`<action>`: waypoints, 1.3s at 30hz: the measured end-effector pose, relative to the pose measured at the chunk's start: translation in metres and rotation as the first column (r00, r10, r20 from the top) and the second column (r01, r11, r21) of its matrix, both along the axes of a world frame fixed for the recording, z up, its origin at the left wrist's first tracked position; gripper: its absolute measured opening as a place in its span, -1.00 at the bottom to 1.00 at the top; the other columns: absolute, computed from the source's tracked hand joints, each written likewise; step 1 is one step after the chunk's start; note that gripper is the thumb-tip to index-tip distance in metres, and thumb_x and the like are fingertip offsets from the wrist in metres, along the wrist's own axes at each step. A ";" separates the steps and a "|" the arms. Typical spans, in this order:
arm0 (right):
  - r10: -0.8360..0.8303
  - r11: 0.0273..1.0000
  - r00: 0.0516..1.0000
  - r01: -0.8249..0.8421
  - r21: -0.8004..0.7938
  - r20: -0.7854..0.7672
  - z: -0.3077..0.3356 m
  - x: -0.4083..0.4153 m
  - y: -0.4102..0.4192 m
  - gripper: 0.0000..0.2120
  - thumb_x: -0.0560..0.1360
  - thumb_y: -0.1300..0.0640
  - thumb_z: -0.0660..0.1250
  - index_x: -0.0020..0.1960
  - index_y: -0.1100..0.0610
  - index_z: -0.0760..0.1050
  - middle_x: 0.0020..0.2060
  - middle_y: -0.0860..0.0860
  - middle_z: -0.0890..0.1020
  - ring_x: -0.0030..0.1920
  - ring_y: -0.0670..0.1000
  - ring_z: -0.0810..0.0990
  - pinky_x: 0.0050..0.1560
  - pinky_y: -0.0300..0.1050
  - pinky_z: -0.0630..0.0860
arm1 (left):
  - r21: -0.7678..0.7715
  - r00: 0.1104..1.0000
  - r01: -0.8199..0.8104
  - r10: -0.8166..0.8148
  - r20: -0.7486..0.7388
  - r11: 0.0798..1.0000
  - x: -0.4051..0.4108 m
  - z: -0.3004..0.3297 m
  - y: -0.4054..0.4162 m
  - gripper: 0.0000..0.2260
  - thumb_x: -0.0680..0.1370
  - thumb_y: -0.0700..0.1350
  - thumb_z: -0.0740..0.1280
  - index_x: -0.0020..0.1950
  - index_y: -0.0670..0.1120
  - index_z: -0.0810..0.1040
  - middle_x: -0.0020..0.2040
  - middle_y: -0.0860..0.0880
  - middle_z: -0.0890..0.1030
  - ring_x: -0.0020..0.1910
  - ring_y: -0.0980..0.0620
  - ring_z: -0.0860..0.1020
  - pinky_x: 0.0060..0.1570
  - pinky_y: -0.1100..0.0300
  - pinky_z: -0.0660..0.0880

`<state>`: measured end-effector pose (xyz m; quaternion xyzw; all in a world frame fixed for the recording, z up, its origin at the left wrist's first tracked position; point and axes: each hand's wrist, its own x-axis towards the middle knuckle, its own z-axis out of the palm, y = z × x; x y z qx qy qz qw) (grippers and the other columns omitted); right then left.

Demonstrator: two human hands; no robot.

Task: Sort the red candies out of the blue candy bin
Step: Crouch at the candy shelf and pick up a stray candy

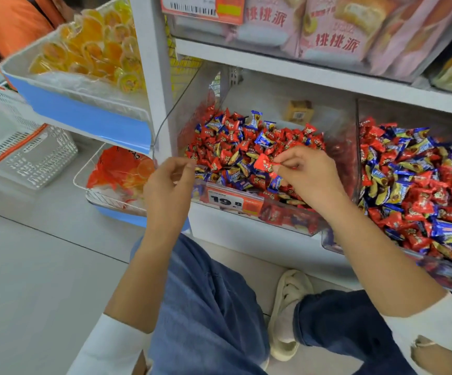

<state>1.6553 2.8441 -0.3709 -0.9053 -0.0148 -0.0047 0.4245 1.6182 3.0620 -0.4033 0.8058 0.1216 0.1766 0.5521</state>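
1. Head view: the right hand (304,171) pinches one red candy (263,163) by its wrapper, held just above the left bin (287,215), whose heap is mostly red with some blue pieces.
2. Left hand (169,180) hovers at that bin's near-left corner, fingers loosely curled, its grip empty.
3. Right bin (335,243) is a thorough mix of blue and red.
4. Judging by that, sorting is far from finished; many red candies remain among the blue.

Red candy (263,162) pinched above the mixed bin (287,215).
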 end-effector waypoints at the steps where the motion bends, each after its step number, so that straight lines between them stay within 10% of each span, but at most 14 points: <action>1: 0.043 0.993 0.997 -0.050 -0.111 -0.060 0.000 0.013 0.001 -0.92 0.48 0.14 0.39 -0.04 0.01 0.59 -0.14 -0.07 0.64 -0.27 -0.16 0.60 -0.23 -0.45 0.44 | 0.064 1.000 0.021 -0.021 0.003 0.998 0.009 0.006 -0.001 -0.90 0.57 -0.11 0.28 -0.03 0.01 0.59 -0.20 0.21 0.58 -0.22 0.35 0.52 -0.20 0.49 0.39; 7: 0.130 0.895 0.986 -0.161 -0.416 -0.101 -0.008 0.063 0.018 -0.81 0.50 0.17 0.36 0.11 0.08 0.60 0.05 0.00 0.65 0.05 0.00 0.60 0.16 -0.06 0.50 | 0.505 0.960 0.279 -0.231 -0.155 0.817 0.068 0.016 -0.004 -0.83 0.54 -0.18 0.29 0.02 -0.04 0.65 -0.05 -0.02 0.67 -0.10 -0.03 0.60 -0.02 0.10 0.53; 14: 0.426 0.579 0.854 -0.511 -0.635 -0.299 -0.030 0.074 0.046 -0.62 0.41 0.01 0.44 0.21 0.03 0.52 0.02 0.05 0.57 0.00 0.10 0.55 -0.14 -0.07 0.51 | 0.637 0.733 0.680 -0.343 -0.587 0.362 0.111 -0.012 -0.024 -0.63 0.43 0.21 0.35 -0.16 -0.10 0.64 -0.25 -0.08 0.61 -0.24 -0.10 0.55 -0.28 0.08 0.48; 20: 0.426 0.557 0.869 -0.471 -0.684 -0.251 -0.034 0.072 0.040 -0.51 0.41 -0.06 0.43 0.28 0.06 0.43 0.11 0.05 0.49 0.04 0.10 0.52 -0.16 -0.08 0.45 | 0.638 0.776 0.631 -0.332 -0.537 0.441 0.110 -0.010 -0.027 -0.86 0.50 -0.09 0.31 -0.08 -0.04 0.67 -0.14 -0.05 0.62 -0.12 -0.12 0.57 -0.23 0.12 0.46; 25: 0.262 0.965 0.964 -0.260 0.035 -0.054 0.004 0.038 0.013 -0.68 0.44 0.07 0.43 0.18 0.01 0.54 0.07 -0.02 0.62 0.01 -0.09 0.59 0.09 -0.18 0.52 | 0.270 0.813 0.575 -0.502 -0.296 0.772 0.083 0.029 -0.023 -0.96 0.50 -0.18 0.38 -0.11 -0.05 0.61 -0.19 0.01 0.65 -0.23 0.10 0.59 -0.17 0.28 0.48; 32: -0.025 0.917 0.999 0.011 0.398 0.030 0.032 -0.072 -0.077 -0.87 0.42 0.27 0.42 -0.12 0.05 0.60 -0.29 -0.02 0.68 -0.32 -0.02 0.63 -0.26 -0.20 0.58 | -0.149 0.733 0.663 -0.676 -0.073 0.734 0.005 0.061 -0.098 -0.93 0.55 -0.16 0.32 -0.10 -0.04 0.59 -0.26 0.05 0.67 -0.34 0.11 0.61 -0.29 0.30 0.54; 39: -0.434 0.784 0.897 0.421 0.456 -0.081 -0.010 -0.156 -0.175 -0.86 0.42 0.33 0.40 -0.20 0.12 0.53 -0.46 -0.13 0.62 -0.46 -0.17 0.56 -0.39 -0.33 0.48 | -0.562 0.614 0.392 -0.662 -0.430 0.728 -0.069 -0.025 -0.193 -0.99 0.54 -0.14 0.34 -0.08 -0.04 0.55 -0.12 0.00 0.62 -0.25 0.13 0.60 -0.22 0.25 0.56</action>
